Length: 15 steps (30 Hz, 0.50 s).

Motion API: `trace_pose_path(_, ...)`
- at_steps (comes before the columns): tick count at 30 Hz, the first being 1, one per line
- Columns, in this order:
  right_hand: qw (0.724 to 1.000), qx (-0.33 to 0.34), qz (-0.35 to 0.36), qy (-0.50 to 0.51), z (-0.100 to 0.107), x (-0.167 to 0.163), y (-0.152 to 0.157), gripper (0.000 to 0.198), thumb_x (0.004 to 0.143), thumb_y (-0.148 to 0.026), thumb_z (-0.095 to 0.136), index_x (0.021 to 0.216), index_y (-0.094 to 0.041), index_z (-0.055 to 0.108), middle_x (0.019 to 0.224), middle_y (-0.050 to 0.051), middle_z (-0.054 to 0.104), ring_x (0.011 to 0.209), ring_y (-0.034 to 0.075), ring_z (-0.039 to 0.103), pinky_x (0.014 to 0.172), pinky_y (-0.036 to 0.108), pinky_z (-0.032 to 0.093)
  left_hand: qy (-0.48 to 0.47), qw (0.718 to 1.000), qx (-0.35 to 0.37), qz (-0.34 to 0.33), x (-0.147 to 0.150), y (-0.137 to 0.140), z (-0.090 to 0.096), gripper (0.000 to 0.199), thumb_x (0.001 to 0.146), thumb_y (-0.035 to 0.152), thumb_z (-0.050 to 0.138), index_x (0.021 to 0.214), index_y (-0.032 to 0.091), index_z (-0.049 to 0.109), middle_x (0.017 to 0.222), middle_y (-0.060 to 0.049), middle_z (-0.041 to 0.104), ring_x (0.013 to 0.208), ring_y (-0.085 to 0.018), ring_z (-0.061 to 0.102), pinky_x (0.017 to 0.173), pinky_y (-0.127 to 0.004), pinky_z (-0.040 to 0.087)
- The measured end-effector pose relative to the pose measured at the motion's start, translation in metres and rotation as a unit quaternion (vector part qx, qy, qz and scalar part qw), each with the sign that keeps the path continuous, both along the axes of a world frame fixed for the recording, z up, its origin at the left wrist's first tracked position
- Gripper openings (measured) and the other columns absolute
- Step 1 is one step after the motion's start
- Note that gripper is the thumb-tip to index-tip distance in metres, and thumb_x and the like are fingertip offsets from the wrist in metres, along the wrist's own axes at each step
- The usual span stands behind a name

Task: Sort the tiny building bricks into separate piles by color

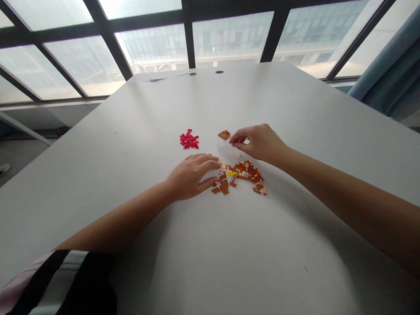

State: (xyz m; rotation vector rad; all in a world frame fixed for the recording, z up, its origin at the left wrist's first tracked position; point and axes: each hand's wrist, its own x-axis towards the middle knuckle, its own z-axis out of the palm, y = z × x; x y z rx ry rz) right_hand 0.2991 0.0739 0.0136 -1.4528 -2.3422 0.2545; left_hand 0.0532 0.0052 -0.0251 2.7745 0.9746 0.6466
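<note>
Head view: right hand [260,142] near-pinched (hold unclear), brown bits [224,134] beside its fingertips, best moves gently; left hand [193,174], fingers parted, mixed bits [252,172] alongside.

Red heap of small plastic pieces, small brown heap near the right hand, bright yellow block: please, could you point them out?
Red heap of small plastic pieces [189,141]: head view, middle of heap.
Small brown heap [224,134]: head view, middle of heap.
Bright yellow block [232,173]: head view, middle of top.
</note>
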Motion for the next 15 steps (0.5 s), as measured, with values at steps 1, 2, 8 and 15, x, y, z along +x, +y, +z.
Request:
trace_pose_path(1, 1.0, -0.018, 0.02, -0.01, 0.005, 0.002, -0.008, 0.017, 0.087, -0.021, 0.069, 0.096, -0.023, 0.083, 0.09, 0.003, 0.082, 0.086, 0.022, 0.076, 0.081, 0.034, 0.055, -0.001, 1.0, 0.001, 0.0, 0.0, 0.0, 0.0, 0.027, 0.103, 0.035, 0.056, 0.123, 0.02, 0.065, 0.137, -0.014, 0.069, 0.131, -0.029, 0.063, 0.112, -0.05, 0.051)
trace_pose_path(2, 0.998, -0.039, 0.042, -0.023, 0.009, 0.004, -0.015, 0.015, 0.084, -0.02, 0.071, 0.091, -0.024, 0.083, 0.086, 0.001, 0.081, 0.082, 0.02, 0.075, 0.078, 0.032, 0.055, -0.002, 1.0, 0.003, 0.0, 0.0, 0.0, 0.0, 0.026, 0.103, 0.035, 0.056, 0.123, 0.02, 0.065, 0.137, -0.014, 0.069, 0.13, -0.029, 0.064, 0.111, -0.05, 0.051)
trace_pose_path(8, 0.983, -0.116, 0.128, -0.067, 0.016, 0.018, -0.042, 0.006, 0.079, -0.023, 0.077, 0.08, -0.028, 0.081, 0.073, -0.005, 0.078, 0.066, 0.014, 0.07, 0.064, 0.025, 0.051, -0.005, 1.0, 0.002, 0.002, 0.0, -0.001, 0.0, 0.026, 0.103, 0.034, 0.057, 0.121, 0.019, 0.066, 0.136, -0.014, 0.07, 0.131, -0.03, 0.064, 0.111, -0.051, 0.051)
trace_pose_path(15, 0.984, -0.081, 0.132, -0.089, 0.015, 0.017, -0.057, 0.014, 0.081, -0.015, 0.072, 0.083, -0.026, 0.081, 0.079, -0.004, 0.08, 0.068, 0.014, 0.071, 0.067, 0.026, 0.051, -0.003, 1.0, 0.001, 0.003, 0.0, 0.0, 0.001, 0.026, 0.102, 0.034, 0.056, 0.122, 0.019, 0.065, 0.136, -0.014, 0.071, 0.13, -0.03, 0.064, 0.111, -0.051, 0.051)
